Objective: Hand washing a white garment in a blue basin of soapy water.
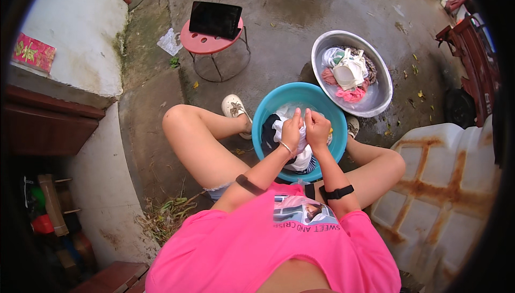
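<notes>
White cloth [302, 141] sits bunched in the teal plastic basin [264, 115] at frame centre, both the left hand [292, 128] and right hand [317, 127] clamped on it, fingers curled tight; a metal basin [382, 95] of laundry lies upper right.

Both hands over teal basin [263, 116] btwn the knees. Left hand [291, 130] & right hand [317, 129] side by side, each clenched on white cloth [300, 156] bunched in basin w/ dark garments. Far right: metal basin [378, 100] w/ more laundry. Far left: pink stool [206, 43] w/ dark tablet [215, 19] on top.
</notes>
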Demonstrator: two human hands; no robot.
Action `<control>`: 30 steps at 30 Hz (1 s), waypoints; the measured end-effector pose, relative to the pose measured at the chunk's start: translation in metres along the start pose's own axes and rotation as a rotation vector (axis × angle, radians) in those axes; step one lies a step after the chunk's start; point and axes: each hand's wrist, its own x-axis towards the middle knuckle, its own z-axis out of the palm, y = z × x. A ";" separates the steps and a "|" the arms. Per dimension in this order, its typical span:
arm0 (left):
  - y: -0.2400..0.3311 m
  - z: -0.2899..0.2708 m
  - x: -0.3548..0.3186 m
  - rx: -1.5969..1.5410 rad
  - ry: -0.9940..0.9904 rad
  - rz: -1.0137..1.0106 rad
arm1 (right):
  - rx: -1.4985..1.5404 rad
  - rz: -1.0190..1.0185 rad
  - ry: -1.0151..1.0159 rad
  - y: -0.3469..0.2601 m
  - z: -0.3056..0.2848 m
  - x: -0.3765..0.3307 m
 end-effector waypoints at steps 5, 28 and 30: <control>-0.005 -0.019 0.010 -0.319 -0.119 -0.128 | 0.120 -0.408 -0.198 -0.044 -0.007 -0.027; 0.010 -0.004 0.006 -0.274 0.049 -0.013 | 0.058 -0.244 -0.263 -0.013 -0.008 0.031; 0.036 0.016 -0.004 -0.120 -0.041 0.127 | 0.153 -0.031 -0.277 0.001 -0.015 0.053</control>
